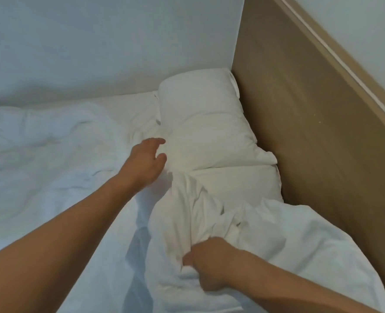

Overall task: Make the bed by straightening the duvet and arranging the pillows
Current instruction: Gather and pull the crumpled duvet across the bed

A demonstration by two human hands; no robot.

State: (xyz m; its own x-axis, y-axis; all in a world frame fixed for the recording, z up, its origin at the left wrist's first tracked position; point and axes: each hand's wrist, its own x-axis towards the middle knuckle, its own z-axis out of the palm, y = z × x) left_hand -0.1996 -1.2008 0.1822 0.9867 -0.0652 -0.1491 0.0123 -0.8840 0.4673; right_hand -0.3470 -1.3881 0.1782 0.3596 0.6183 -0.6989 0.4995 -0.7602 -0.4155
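Note:
A white pillow lies lengthwise against the wooden headboard, and a second white pillow lies just in front of it, partly under bunched fabric. The white duvet is rumpled across the left of the bed, and a gathered ridge of it runs down the middle. My left hand reaches to the near edge of the far pillow, with its fingers loosely spread and touching the cloth. My right hand grips a bunch of the duvet near the bottom centre.
A tan wooden headboard closes off the right side. A pale wall runs along the far side of the bed. A strip of bare white sheet shows beside the far pillow.

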